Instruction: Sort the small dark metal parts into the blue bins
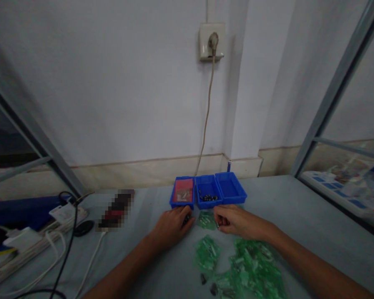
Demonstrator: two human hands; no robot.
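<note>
My left hand (173,226) rests on the table just in front of the left blue bin (182,205), its fingers curled around small dark parts (186,218) that are partly hidden. Across from it, my right hand (235,219) is closed in a pinch, with a tiny shiny piece at the fingertips, too small to name. Between the hands lies a small green plastic bag (206,220) holding pale metallic pieces. Nearer to me are another green bag (207,254) and a larger heap of green bags (257,270). Two loose dark parts, one of them a small dark piece (203,278), lie beside them.
A middle blue bin (206,179) holds small dark metal parts; a right blue bin (232,189) adjoins it. A red packet (183,186) lies in the left bin. Power strip (21,255), cables and a blurred-out device (116,209) occupy the left side. Metal posts flank the table.
</note>
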